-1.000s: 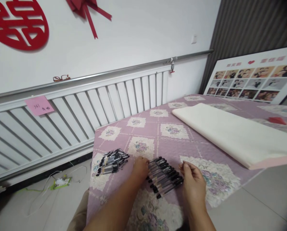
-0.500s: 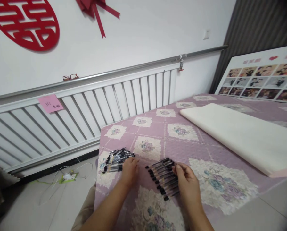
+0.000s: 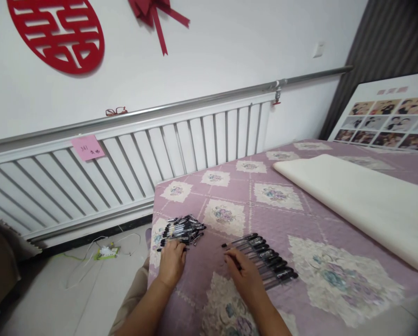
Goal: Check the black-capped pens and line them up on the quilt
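A pile of black-capped clear pens (image 3: 184, 227) lies at the table's left edge. My left hand (image 3: 173, 261) reaches over the near side of this pile. Its fingers are curled down onto a pen, whose dark ends show on both sides of them. To the right, a row of similar pens (image 3: 270, 254) lies side by side, slanted, with the caps toward the right. My right hand (image 3: 242, 273) is at the left ends of that row, thumb and fingers bent together. Whether anything sits between those fingertips is hidden.
The table wears a purple floral cloth (image 3: 226, 172). A folded cream sheet (image 3: 363, 205) lies on its right side, before a photo board (image 3: 387, 116). Behind stands a white radiator (image 3: 191, 140) with a pink note (image 3: 87, 147). A power strip (image 3: 107, 252) lies on the floor.
My right hand has moved from the right ends of the row to its left ends, uncovering the caps. The left hand has shifted left onto the pile's near side. The view has turned slightly left.
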### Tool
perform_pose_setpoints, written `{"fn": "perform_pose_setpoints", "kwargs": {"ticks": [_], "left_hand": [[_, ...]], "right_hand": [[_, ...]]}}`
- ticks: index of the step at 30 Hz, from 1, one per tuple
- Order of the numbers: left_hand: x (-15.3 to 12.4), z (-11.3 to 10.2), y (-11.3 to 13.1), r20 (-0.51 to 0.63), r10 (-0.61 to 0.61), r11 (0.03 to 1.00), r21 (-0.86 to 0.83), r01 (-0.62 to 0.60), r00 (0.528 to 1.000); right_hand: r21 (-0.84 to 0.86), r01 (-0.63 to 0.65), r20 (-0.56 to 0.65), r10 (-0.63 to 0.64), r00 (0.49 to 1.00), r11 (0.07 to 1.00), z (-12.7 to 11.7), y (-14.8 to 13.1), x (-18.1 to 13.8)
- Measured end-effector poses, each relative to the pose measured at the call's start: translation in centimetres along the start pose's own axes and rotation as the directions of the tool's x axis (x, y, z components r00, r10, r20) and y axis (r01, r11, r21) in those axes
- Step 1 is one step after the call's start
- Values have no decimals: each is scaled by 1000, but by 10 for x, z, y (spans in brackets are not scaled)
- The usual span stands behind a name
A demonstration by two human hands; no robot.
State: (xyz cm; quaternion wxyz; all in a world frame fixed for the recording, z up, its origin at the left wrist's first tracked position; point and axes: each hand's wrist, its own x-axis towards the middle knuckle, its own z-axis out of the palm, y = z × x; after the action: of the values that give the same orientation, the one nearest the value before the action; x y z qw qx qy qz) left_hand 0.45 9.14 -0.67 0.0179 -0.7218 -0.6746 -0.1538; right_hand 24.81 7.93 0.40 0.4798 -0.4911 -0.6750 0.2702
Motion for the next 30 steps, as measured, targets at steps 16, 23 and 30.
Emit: {"fn": "perform_pose_setpoints", "kwargs": {"ticks": [16, 23, 30], "left_hand": [[15, 0, 15, 73, -35, 994, -99, 42, 997], [27, 9, 30, 122, -89, 991, -85, 100, 989], [29, 12, 34, 124, -116, 987, -92, 128, 985]], "right_hand": [[-117, 172, 147, -154, 977, 978, 32, 6, -5], [-144, 166, 176, -140, 974, 975, 32, 5, -5], [-152, 157, 190, -127, 974, 976, 33, 2, -4]]}}
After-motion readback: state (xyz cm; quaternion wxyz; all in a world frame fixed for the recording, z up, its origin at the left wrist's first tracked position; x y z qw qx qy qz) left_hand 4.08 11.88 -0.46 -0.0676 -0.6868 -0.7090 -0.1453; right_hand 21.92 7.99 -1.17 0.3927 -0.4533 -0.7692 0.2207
